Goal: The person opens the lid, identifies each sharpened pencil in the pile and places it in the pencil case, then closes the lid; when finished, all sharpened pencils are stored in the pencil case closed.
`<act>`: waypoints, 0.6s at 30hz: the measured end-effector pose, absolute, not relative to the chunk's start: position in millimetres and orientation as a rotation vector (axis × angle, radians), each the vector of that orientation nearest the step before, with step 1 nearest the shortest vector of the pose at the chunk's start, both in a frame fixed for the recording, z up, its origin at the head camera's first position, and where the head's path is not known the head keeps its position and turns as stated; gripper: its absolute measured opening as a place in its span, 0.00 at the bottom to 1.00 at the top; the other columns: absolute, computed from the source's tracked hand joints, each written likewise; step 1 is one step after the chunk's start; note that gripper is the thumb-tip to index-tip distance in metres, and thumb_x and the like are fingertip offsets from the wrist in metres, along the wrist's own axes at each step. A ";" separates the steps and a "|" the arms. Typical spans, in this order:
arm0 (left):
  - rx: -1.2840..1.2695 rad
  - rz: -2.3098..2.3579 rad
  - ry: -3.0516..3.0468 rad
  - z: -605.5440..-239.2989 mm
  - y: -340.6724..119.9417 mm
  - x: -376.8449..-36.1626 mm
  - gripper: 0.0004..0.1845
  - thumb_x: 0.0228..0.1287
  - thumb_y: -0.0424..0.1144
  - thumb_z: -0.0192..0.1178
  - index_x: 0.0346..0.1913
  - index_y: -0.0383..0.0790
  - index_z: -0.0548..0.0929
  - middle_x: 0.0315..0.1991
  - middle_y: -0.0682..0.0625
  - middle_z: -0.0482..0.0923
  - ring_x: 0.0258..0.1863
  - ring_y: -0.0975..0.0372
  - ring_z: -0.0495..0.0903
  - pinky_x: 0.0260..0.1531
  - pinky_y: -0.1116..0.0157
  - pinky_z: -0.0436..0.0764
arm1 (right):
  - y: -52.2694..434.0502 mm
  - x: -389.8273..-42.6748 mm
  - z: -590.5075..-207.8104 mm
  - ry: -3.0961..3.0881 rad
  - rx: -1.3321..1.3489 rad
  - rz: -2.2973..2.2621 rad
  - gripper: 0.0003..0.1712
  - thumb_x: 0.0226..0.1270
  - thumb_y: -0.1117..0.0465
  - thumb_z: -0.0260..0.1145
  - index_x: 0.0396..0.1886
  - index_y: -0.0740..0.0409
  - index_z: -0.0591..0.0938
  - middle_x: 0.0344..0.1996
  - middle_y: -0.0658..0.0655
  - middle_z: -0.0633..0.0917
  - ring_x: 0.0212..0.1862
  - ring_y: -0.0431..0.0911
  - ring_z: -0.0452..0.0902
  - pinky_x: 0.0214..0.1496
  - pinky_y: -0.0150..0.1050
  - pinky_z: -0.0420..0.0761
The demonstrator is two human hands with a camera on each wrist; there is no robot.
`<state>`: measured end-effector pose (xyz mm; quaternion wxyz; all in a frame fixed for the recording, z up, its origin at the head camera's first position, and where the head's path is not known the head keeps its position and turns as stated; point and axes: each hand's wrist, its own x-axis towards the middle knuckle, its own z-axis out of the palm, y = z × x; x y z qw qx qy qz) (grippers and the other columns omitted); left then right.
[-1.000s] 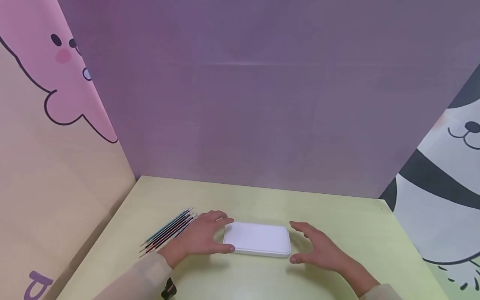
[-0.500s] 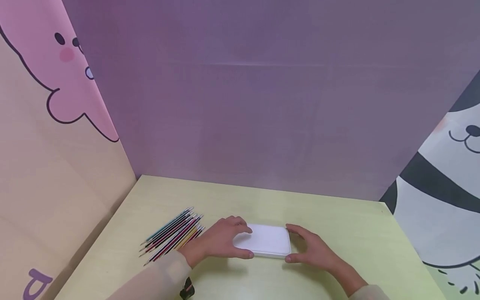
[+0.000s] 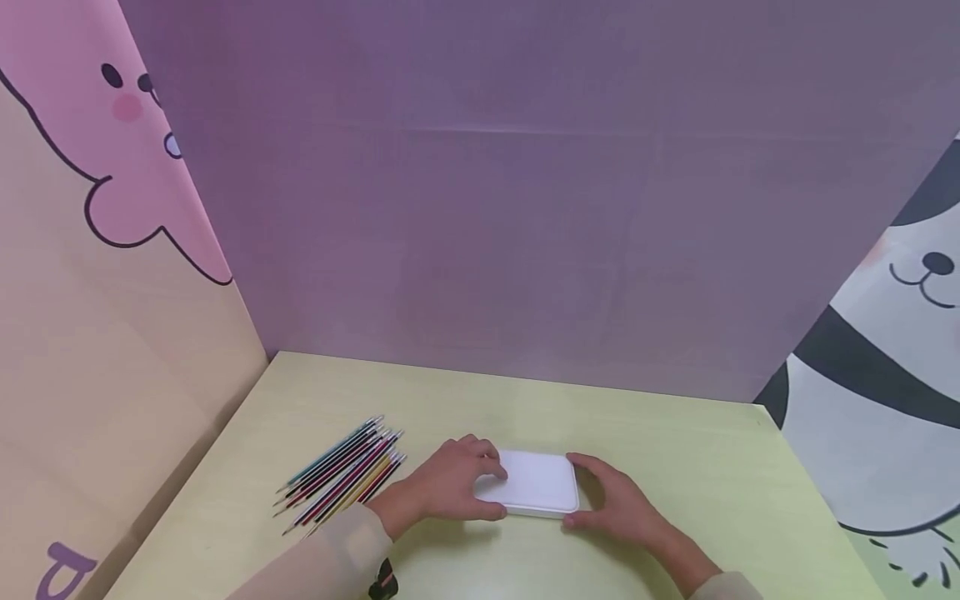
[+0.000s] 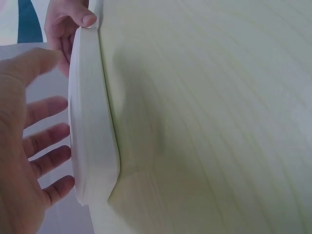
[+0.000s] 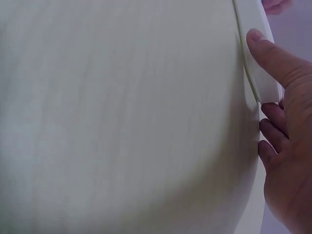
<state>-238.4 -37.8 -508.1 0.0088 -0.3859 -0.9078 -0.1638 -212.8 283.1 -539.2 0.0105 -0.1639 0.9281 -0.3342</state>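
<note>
Soft even light — wrist views blurred.

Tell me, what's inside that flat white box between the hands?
The white box lies closed on the yellow-green table, so its inside is hidden. The left hand and right hand grip its ends. Coloured pens lie outside, beside it.

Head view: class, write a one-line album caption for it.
Two hands, left hand and right hand, grip a white case beside coloured pens on a yellow-green table.
</note>
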 end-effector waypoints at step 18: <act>-1.205 -0.424 -2.792 -507.6 -27.3 -238.8 0.23 0.55 0.59 0.71 0.54 0.59 0.88 0.55 0.62 0.80 0.53 0.65 0.74 0.46 0.65 0.72 | 281.5 -210.4 -533.4 2.914 -0.463 -1.113 0.50 0.46 0.39 0.84 0.68 0.52 0.78 0.65 0.54 0.82 0.70 0.56 0.73 0.71 0.60 0.69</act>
